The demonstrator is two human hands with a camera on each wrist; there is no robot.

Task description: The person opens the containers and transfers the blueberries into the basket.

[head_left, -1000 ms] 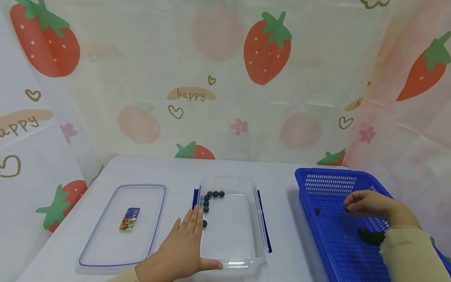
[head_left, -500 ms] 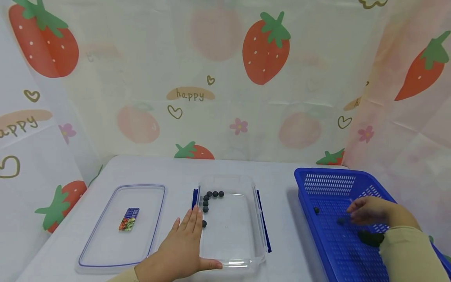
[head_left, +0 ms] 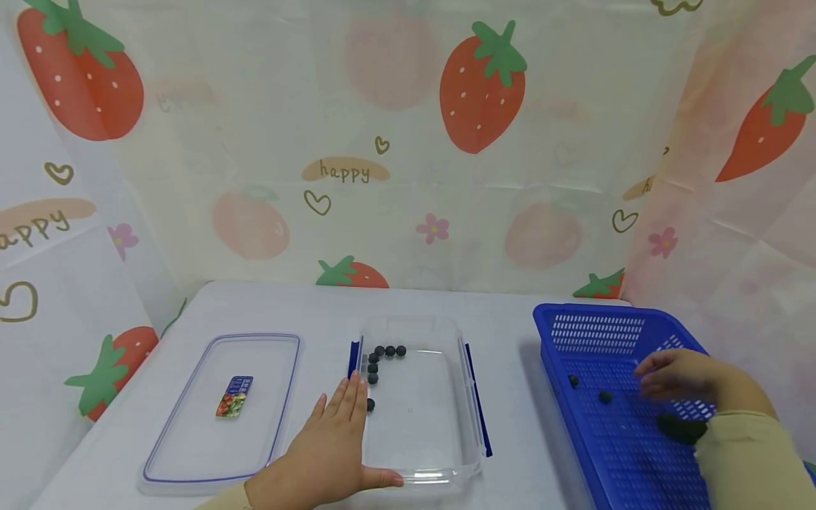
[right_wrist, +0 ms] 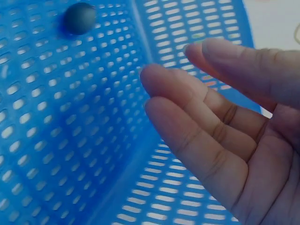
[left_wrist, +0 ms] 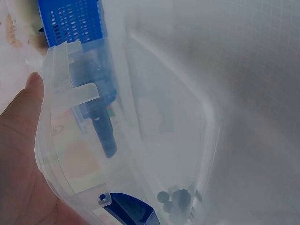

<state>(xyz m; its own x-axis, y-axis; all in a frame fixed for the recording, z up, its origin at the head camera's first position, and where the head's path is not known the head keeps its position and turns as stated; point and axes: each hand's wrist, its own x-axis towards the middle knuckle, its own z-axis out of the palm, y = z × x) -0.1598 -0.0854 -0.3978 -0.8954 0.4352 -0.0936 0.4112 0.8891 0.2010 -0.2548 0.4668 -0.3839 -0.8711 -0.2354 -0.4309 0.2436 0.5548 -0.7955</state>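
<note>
My left hand (head_left: 325,443) lies with straight fingers along the left side of a clear plastic box (head_left: 414,425), thumb stretched over its near edge. In the left wrist view, the thumb (left_wrist: 28,98) shows against the rim. Inside the box several dark round berries (head_left: 373,368), blueberry-like, follow the left wall and bend along the far end. My right hand (head_left: 682,375) hovers over the blue basket (head_left: 554,354), fingers relaxed and holding nothing. Two similar loose berries lie there; the closer berry (head_left: 605,397) also shows in the right wrist view as a dark ball (right_wrist: 79,18).
A clear lid (head_left: 210,453) with a blue seal and a colourful label (head_left: 234,397) lies to the left. Blue side clips (head_left: 479,400) hang from the box. A dark oblong thing (head_left: 678,428) sits in the basket below the right wrist. Strawberry-print cloth (head_left: 408,212) walls in the table.
My right hand let go of a berry, which dropped into the basket and now lies there. The hand then drew slightly right. The left hand stayed still.
</note>
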